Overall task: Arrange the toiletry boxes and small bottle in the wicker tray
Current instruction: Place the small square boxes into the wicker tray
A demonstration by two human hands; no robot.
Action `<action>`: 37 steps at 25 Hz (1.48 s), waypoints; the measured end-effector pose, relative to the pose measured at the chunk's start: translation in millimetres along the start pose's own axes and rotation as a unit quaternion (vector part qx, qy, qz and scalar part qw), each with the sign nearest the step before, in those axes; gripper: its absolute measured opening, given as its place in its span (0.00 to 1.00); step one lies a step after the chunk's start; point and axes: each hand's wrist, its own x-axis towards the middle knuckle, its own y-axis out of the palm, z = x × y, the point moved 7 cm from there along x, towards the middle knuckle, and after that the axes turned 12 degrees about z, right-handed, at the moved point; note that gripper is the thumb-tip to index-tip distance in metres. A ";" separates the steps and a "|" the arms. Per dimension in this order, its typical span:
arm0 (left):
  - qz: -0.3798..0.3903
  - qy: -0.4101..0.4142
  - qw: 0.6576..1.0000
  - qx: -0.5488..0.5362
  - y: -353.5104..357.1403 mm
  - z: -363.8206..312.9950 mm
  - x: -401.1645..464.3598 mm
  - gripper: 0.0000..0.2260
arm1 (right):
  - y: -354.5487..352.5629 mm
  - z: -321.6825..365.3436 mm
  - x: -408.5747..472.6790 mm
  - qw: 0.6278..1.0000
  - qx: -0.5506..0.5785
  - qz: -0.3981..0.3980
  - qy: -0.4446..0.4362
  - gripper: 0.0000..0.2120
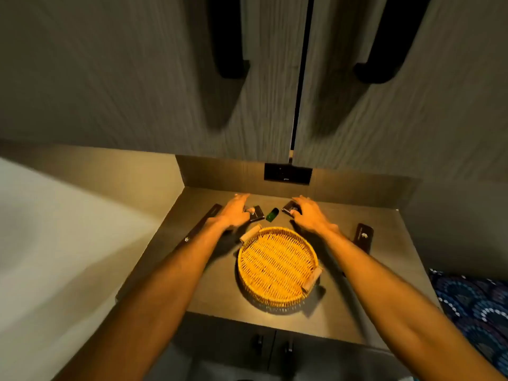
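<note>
My two forearms are bare, with no sleeves. On my left hand [235,211] I wear a ring [249,212] on one finger.

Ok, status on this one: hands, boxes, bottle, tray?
Both hands down on small dark boxes, grip unclear. Green bottle lying between them. Wicker tray empty. Nothing in the way.

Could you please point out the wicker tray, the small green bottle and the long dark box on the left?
wicker tray [278,230]: head view, on the far rim.
small green bottle [272,215]: head view, on its body.
long dark box [204,221]: head view, on its top face, mid-length.
</note>
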 end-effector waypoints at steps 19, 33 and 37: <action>0.029 0.021 0.998 -0.046 -0.4 9.7 27.0 0.43 | 0.6 -27.9 24.9 0.997 0.022 0.027 0.071 0.29; 0.268 0.226 0.909 0.226 89.5 -28.1 -61.0 0.54 | 30.8 -7.9 -52.8 0.970 -0.083 0.179 -0.144 0.33; 0.299 0.258 0.871 0.293 112.2 -43.9 -61.9 0.50 | 31.7 -14.4 -57.6 0.974 -0.055 0.162 -0.151 0.33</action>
